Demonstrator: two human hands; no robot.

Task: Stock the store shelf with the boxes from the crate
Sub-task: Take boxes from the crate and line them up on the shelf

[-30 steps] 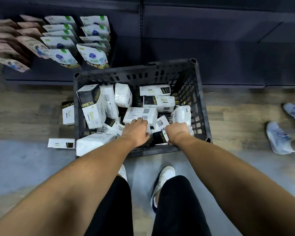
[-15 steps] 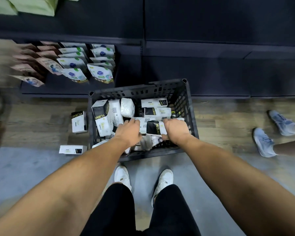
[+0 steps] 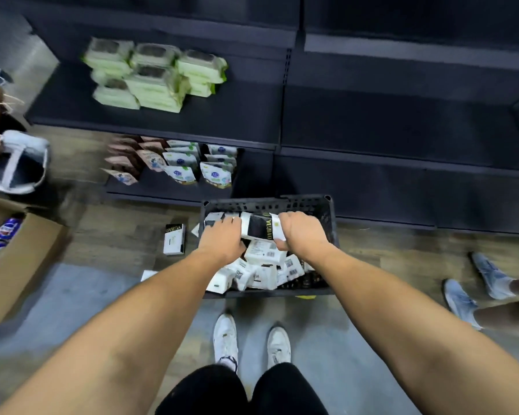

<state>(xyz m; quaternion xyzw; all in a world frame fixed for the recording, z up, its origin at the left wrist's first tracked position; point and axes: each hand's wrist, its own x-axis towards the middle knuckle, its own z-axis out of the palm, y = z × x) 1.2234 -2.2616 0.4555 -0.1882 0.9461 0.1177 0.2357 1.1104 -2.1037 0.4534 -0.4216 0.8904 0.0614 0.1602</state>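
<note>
Over the crate [image 3: 327,211] at twelve o'clock, our right hand [image 3: 303,232] grips one end of a black-and-white box [image 3: 259,226], and we cannot tell whether our left hand [image 3: 222,239] holds the other; tilted, it could slip short of the shelf [image 3: 402,127].

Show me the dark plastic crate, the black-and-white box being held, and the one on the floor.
Dark plastic crate [image 3: 309,205], head view, far wall.
Held black-and-white box [image 3: 259,226], head view, black face.
Black-and-white box on the floor [image 3: 174,239], head view, top face.

Black-and-white box [image 3: 259,227] held above dark crate [image 3: 327,211], white boxes [image 3: 261,265] jumbled inside
</note>
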